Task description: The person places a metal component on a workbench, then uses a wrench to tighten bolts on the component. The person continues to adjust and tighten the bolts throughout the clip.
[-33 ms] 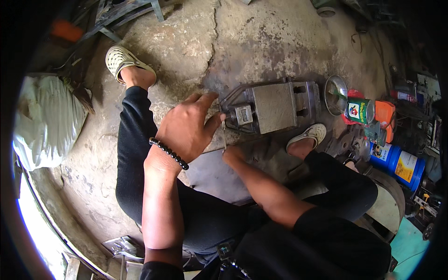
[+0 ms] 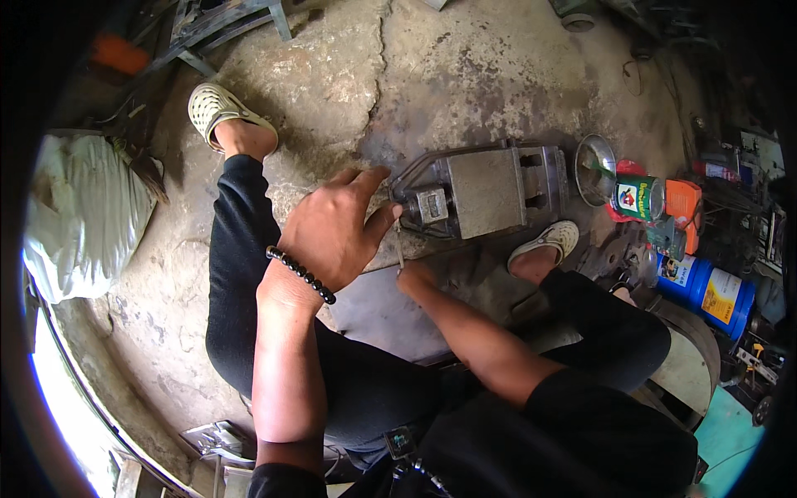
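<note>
- Metal block assembly [image 2: 486, 192] sits on the cracked concrete floor [image 2: 465, 75], straight in front of the seated person, between their two feet
- grey boxy body, flat top plate, curved bar at its left end, small square fitting [image 2: 433, 205] on the near-left face
- left hand [image 2: 332, 232] is over the left end of the block, palm down, fingers spread; thumb tip presses against the fitting, fingertips reach the curved bar; bracing, not wrapped around anything
- black bead bracelet [image 2: 300, 274] on that wrist
- right hand [image 2: 413, 274] is just below the fitting, closed on a thin rod-like tool [image 2: 399, 247] standing roughly upright, tip up at the fitting; too thin to tell what kind of tool
- person wears black trousers and pale perforated clogs; left foot [image 2: 220, 112] well out to the upper left, right foot [image 2: 544, 241] just beside the block's near-right corner
- right of the block: shiny metal bowl [image 2: 591, 166] on its side, green tin can [image 2: 639, 197] next to it, orange container [image 2: 684, 203] just behind that, blue drum with yellow label [image 2: 710, 290] nearer the right knee
- white sack [image 2: 83, 216] lies far left, well apart from the work
</note>
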